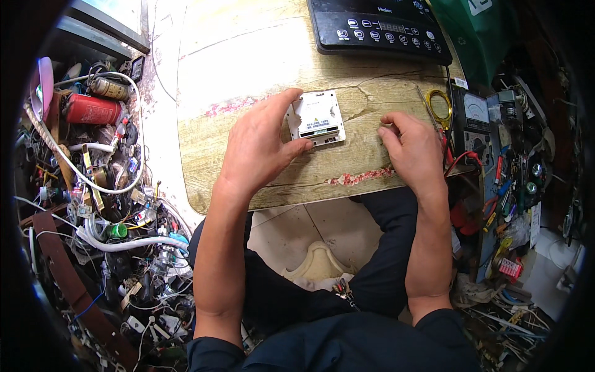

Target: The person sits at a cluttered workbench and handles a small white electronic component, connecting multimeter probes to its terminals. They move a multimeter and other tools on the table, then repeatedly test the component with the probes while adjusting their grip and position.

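A white, square wall-control panel (317,118) lies on the wood-grain table with its back up. A raised housing with a small yellow warning mark and a green terminal strip shows on it. My left hand (257,139) grips its left side, fingers at the far left corner and thumb at the near left corner. To the right of the panel, apart from it, my right hand (409,146) hovers over the table's near right part. Its fingers are loosely curled, thumb and forefinger a little apart, and nothing shows between them.
A black induction cooker (384,34) stands at the far right of the table (248,74). An analog multimeter (476,118), a coil of yellow wire (439,106) and red leads crowd the right edge. Left of the table, cables, parts and a red cylinder (93,110) are heaped.
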A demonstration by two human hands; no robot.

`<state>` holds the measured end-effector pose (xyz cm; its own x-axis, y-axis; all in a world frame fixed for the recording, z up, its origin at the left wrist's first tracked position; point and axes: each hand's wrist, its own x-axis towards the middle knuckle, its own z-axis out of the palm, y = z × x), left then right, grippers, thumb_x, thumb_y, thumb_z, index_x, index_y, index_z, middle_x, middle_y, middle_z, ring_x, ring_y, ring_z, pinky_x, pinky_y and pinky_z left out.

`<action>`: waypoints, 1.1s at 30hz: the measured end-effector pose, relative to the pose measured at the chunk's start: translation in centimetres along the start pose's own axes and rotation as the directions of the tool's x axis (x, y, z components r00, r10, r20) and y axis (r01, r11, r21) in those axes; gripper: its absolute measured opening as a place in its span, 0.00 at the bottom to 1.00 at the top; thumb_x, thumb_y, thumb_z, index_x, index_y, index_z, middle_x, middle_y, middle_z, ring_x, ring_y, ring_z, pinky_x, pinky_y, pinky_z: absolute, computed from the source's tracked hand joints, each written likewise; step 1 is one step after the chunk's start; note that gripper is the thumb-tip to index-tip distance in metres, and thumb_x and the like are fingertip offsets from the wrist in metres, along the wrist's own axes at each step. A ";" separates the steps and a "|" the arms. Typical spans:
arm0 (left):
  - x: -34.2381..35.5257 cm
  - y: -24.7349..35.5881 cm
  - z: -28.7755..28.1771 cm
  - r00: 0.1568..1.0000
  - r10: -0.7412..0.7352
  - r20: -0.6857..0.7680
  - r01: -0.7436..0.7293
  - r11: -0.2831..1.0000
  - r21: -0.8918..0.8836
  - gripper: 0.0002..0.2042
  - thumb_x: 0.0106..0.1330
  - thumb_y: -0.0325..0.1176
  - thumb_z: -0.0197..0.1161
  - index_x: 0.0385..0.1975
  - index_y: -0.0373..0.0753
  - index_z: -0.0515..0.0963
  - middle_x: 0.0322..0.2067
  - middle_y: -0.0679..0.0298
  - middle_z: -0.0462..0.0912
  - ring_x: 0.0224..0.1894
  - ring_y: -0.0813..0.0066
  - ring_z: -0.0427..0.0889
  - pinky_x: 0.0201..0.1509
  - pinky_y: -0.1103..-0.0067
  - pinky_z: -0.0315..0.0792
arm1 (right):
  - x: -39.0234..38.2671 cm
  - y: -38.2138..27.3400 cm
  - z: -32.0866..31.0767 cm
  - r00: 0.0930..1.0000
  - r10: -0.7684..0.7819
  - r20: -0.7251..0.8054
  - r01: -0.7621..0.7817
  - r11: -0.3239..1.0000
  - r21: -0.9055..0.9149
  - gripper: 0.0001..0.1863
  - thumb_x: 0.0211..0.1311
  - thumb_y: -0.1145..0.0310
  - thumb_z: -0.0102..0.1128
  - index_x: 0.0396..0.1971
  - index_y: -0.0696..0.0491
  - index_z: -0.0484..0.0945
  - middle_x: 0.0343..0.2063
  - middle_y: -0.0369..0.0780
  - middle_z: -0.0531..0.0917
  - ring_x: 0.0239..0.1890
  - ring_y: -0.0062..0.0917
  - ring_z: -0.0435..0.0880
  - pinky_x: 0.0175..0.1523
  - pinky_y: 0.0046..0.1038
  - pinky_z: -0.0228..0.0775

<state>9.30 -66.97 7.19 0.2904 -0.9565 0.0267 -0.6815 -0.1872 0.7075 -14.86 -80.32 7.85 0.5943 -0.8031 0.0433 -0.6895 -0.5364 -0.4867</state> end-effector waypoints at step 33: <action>0.0 0.1 -0.1 1.000 0.012 -0.001 -0.012 1.000 0.026 0.34 0.50 0.30 0.81 0.60 0.37 0.76 0.52 0.51 0.85 0.55 0.50 0.83 0.60 0.66 0.75 | 0.2 -0.9 -0.5 0.999 0.037 0.038 -0.049 0.921 0.386 0.11 0.69 0.69 0.62 0.41 0.62 0.84 0.29 0.48 0.86 0.30 0.35 0.86 0.37 0.33 0.75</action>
<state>9.34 -66.95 7.33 0.2828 -0.9585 0.0354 -0.7018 -0.1816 0.6888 -14.31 -80.08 8.70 0.5836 -0.8120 -0.0077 -0.5043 -0.3550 -0.7872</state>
